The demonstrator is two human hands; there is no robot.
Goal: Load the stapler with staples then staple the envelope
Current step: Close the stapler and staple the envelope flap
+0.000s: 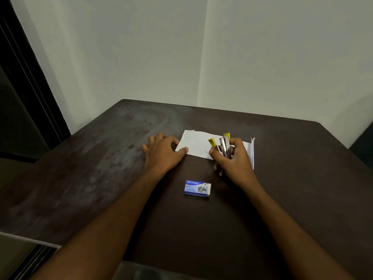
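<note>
A white envelope (198,143) lies flat on the dark table (282,148), its flap standing up at the right end. My right hand (235,158) grips a small metal stapler (224,145) with yellow ends, held above the envelope's right half; the stapler's top is swung apart from its base. My left hand (161,151) rests flat on the table, its thumb pressing the envelope's near left corner. A blue staple box (197,188) lies nearer to me, between my forearms.
The table's far edge meets pale walls in a corner. Its left edge drops off beside a dark door frame (30,87). Bare tabletop stretches to the left and right of my hands.
</note>
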